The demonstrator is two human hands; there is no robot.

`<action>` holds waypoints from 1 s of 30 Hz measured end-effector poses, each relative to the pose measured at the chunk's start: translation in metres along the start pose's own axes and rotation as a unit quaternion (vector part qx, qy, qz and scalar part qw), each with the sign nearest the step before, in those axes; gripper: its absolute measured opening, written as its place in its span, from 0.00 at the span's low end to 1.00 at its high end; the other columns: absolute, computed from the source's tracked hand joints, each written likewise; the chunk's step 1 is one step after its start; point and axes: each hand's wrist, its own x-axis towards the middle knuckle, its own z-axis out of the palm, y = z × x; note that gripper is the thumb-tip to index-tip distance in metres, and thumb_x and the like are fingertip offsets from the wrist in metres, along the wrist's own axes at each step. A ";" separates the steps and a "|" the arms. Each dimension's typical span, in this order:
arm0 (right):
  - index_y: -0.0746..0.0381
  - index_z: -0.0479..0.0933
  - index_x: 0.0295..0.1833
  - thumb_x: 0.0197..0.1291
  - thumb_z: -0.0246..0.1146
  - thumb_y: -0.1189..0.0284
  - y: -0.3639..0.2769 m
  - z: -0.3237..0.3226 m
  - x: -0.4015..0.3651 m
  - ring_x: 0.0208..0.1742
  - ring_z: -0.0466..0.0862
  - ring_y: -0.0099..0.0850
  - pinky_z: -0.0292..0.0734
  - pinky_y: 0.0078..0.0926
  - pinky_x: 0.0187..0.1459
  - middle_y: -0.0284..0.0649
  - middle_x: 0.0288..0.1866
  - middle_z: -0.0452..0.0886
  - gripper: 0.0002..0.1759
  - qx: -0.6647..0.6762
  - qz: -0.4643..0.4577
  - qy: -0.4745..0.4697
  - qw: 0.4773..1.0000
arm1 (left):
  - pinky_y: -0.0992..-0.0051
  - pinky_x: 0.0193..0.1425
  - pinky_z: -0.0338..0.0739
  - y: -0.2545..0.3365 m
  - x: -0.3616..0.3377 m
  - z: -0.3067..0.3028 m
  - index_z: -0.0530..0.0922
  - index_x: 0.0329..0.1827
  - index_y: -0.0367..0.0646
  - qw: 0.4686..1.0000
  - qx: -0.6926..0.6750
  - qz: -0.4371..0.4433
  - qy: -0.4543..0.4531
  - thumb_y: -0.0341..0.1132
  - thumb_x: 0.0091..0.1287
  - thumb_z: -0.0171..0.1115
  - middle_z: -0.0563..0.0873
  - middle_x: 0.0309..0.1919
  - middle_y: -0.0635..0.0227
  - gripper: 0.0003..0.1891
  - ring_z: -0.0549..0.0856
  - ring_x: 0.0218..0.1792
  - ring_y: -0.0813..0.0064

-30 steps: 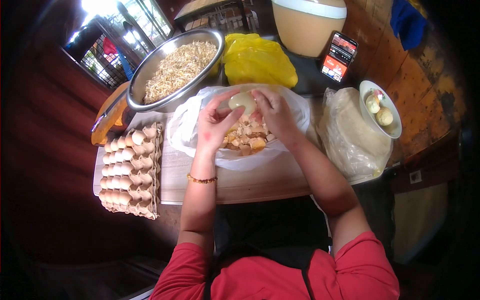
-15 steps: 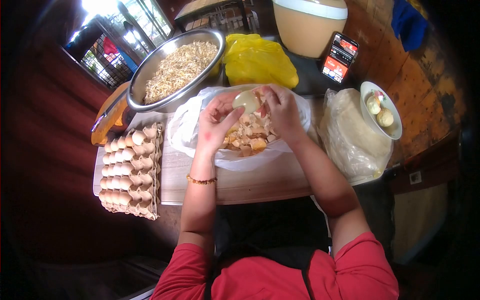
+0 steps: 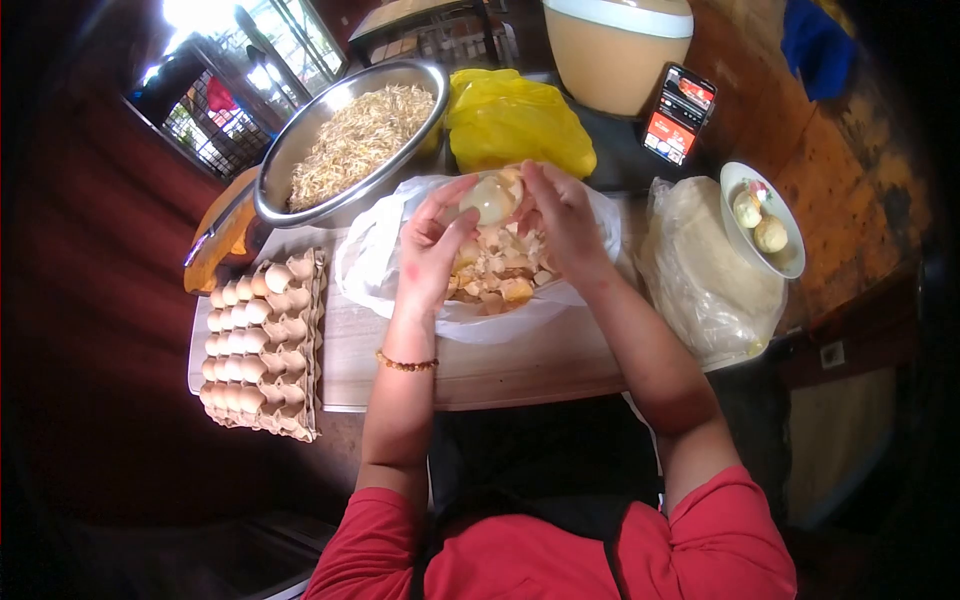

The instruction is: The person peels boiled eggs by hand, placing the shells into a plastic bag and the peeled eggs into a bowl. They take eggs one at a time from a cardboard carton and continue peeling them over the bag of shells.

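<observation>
My left hand (image 3: 437, 240) is closed around a pale, partly peeled egg (image 3: 489, 202) held over an open white plastic bag (image 3: 372, 262). A piece of tan eggshell (image 3: 512, 182) shows at the egg's far right side, and my right hand (image 3: 566, 222) pinches there with its fingertips. Part of the right fingers is hidden behind the egg. Broken shells (image 3: 500, 272) fill the bag below both hands.
An egg carton (image 3: 290, 358), partly filled, sits at the left. Behind are a steel bowl (image 3: 425, 145) of sprouts, a yellow bag (image 3: 520, 125), a large tan container (image 3: 618, 60) and a phone (image 3: 680, 115). A clear bag (image 3: 700, 270) and a bowl (image 3: 790, 258) with eggs are at right.
The egg has turned in my left hand, and the tan shell piece shows more beside it. My right fingertips have shifted slightly against the egg.
</observation>
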 end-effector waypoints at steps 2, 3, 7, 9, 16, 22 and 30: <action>0.70 0.77 0.44 0.71 0.55 0.66 -0.004 0.005 -0.001 0.24 0.78 0.20 0.71 0.18 0.25 0.37 0.28 0.81 0.16 0.025 0.016 0.000 1.000 | 0.84 0.41 0.76 -0.002 -0.001 0.002 0.75 0.60 0.36 0.999 0.029 0.030 0.003 0.19 0.64 0.60 0.83 0.53 0.67 0.20 0.84 0.43 0.84; 0.70 0.77 0.44 0.71 0.55 0.66 -0.003 0.004 -0.001 0.24 0.78 0.20 0.71 0.18 0.25 0.37 0.28 0.81 0.16 0.025 0.017 0.001 1.000 | 0.84 0.41 0.76 -0.004 -0.001 0.003 0.75 0.60 0.36 0.999 0.030 0.029 0.002 0.19 0.64 0.60 0.83 0.53 0.67 0.20 0.84 0.43 0.84; 0.69 0.78 0.47 0.68 0.56 0.75 0.005 -0.001 0.000 0.27 0.78 0.19 0.73 0.17 0.27 0.37 0.33 0.82 0.10 -0.078 -0.039 -0.021 0.996 | 0.85 0.39 0.77 -0.012 0.001 0.002 0.78 0.57 0.37 0.986 0.141 0.083 0.003 0.22 0.58 0.68 0.83 0.53 0.66 0.22 0.84 0.41 0.85; 0.69 0.78 0.49 0.67 0.57 0.78 0.006 0.000 -0.001 0.28 0.77 0.18 0.74 0.16 0.28 0.36 0.35 0.82 0.09 -0.130 -0.065 -0.015 0.989 | 0.85 0.39 0.76 -0.013 0.001 -0.001 0.79 0.56 0.38 0.970 0.227 0.086 0.013 0.24 0.57 0.71 0.85 0.50 0.67 0.22 0.84 0.40 0.86; 0.69 0.80 0.49 0.64 0.52 0.84 -0.002 -0.001 -0.003 0.29 0.79 0.17 0.76 0.16 0.30 0.37 0.36 0.83 0.13 -0.126 -0.043 -0.001 0.991 | 0.87 0.35 0.72 -0.016 0.004 -0.004 0.80 0.55 0.40 0.985 0.166 0.053 0.016 0.25 0.56 0.72 0.89 0.35 0.71 0.21 0.81 0.32 0.90; 0.68 0.81 0.50 0.64 0.52 0.82 -0.002 -0.006 0.000 0.28 0.79 0.17 0.76 0.15 0.31 0.36 0.37 0.84 0.14 -0.067 0.017 -0.014 0.997 | 0.87 0.36 0.72 -0.008 0.001 -0.003 0.79 0.56 0.37 0.994 0.106 0.017 0.001 0.24 0.61 0.68 0.89 0.40 0.67 0.19 0.82 0.35 0.88; 0.68 0.81 0.49 0.66 0.56 0.79 -0.003 -0.006 0.000 0.25 0.78 0.17 0.75 0.14 0.29 0.36 0.36 0.84 0.11 -0.076 0.041 -0.037 0.996 | 0.81 0.41 0.75 0.004 0.001 -0.006 0.71 0.63 0.32 0.999 0.015 -0.034 0.000 0.34 0.73 0.53 0.86 0.45 0.63 0.19 0.84 0.39 0.79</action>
